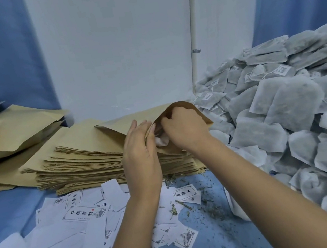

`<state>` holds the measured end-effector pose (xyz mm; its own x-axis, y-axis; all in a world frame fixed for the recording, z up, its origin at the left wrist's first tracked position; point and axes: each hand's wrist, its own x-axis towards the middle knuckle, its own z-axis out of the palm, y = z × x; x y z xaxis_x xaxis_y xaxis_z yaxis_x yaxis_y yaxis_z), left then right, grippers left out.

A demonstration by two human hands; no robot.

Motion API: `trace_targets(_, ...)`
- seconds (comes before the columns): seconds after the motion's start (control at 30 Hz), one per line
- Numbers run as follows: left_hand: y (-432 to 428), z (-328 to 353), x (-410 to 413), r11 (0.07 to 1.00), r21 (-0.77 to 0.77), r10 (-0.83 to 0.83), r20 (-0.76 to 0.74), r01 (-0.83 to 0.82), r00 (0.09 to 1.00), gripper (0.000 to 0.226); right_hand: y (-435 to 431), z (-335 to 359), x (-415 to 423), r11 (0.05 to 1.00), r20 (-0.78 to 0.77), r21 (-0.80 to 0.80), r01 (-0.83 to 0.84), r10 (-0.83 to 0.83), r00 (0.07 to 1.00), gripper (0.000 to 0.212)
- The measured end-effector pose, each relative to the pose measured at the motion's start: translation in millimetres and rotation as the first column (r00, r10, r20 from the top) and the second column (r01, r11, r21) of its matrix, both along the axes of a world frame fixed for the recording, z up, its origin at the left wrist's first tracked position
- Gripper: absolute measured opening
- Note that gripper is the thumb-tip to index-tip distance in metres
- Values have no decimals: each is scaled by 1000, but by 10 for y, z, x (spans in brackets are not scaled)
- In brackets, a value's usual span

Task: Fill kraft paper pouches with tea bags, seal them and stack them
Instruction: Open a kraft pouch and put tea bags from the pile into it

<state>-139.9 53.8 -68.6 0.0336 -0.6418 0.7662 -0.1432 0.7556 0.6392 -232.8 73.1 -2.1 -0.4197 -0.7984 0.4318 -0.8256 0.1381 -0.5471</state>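
A kraft paper pouch (179,108) is lifted off the top of a thick stack of flat empty pouches (82,159) in the middle of the table. My left hand (139,149) pinches the pouch's near edge and holds its mouth apart. My right hand (183,129) reaches into the mouth, fingers curled on a white tea bag (162,141) that is partly hidden inside. A big heap of grey-white tea bags (291,119) with strings and tags fills the right side.
Filled, puffed pouches (8,132) lie piled at the left. Printed white paper labels (82,215) are scattered on the blue table cover (217,242) in front of the stack, with loose tea crumbs. A white wall panel and blue curtains stand behind.
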Motion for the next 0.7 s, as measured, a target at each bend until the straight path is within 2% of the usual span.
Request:
trace_targets(0.07, 4, -3, 1, 1000, 1, 7, -3, -7, 1000, 26, 2, -3, -12, 991, 203, -47, -127, 134, 970, 24)
trace_targets(0.13, 16, -4, -7, 1000, 7, 8, -16, -8, 1000, 26, -22, 3, -14, 970, 344, -56, -237, 242, 907, 27)
trace_targets(0.17, 22, -4, -11, 1000, 8, 8, -22, -8, 1000, 26, -51, 6, -13, 955, 363, -25, -294, 283, 888, 29)
trace_targets(0.27, 26, -7, -30, 1000, 22, 10, -30, -9, 1000, 27, -131, 12, 21, 900, 285, 132, -415, 366, 886, 34)
trace_targets(0.33, 25, -4, -41, 999, 49, 6, -26, -4, 1000, 26, -148, -17, 19, 898, 250, 117, -423, 386, 888, 35)
trace_targets(0.43, 13, 19, -47, 991, 131, -13, -20, 15, 1000, 28, -64, -138, -8, 955, 180, -117, -272, 290, 940, 27)
trace_targets(0.5, 2, 38, -43, 981, 190, -20, -23, 24, 1000, 31, 36, -256, -89, 941, 107, -301, -151, 191, 976, 25)
trace_targets(0.53, -5, 47, -34, 977, 211, -19, -27, 24, 999, 32, 98, -309, -137, 932, 78, -343, -120, 155, 985, 26)
trace_targets(0.63, -7, 78, -3, 972, 236, 11, -35, -2, 999, 35, 262, -513, -342, 958, -105, -285, -25, -5, 994, 27)
trace_targets(0.7, -8, 100, 26, 969, 245, 33, -47, -20, 998, 36, 337, -616, -482, 971, -240, -219, 92, -145, 960, 30)
